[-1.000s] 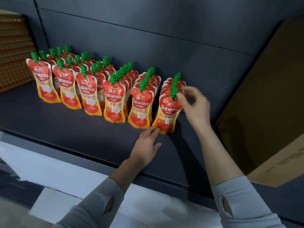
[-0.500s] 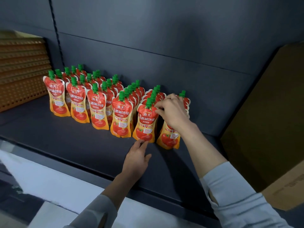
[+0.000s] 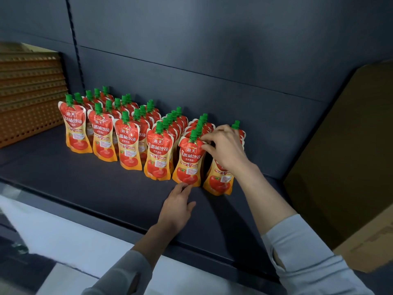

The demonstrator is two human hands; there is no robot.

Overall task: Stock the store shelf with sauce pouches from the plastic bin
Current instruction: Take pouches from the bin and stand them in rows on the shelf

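Since a second before, the right hand [image 3: 225, 147] had crossed from the outer side of the last row to reach over it, and its fingertips had left that row's green cap for the neighbouring row. The left hand [image 3: 177, 206] had slid a little leftward along the shelf [image 3: 85, 188], from the gap between the last two rows to the foot of the fifth. At this moment the right hand hung palm down with its wrist raised and fingers curled, thumb and forefinger pinching the upper right edge of the fifth front pouch [image 3: 188, 165] just below its cap. The back of that hand hid the top half of the sixth front pouch [image 3: 219, 184], so only its orange base and tomato picture showed. The left hand lay low on the dark shelf, released, fingers straight and together, their tips touching the bottom edge of the fifth front pouch; the thumb stuck out to the right. Both forearms came up from grey sleeves at the lower edge of the view. The sauce pouches [image 3: 102, 137] stood upright in six rows running from front to back against the shelf's rear wall. A cardboard box [image 3: 350, 145] stood at the right end, well apart from the pouches, and an orange perforated panel [image 3: 27, 99] closed the left end.
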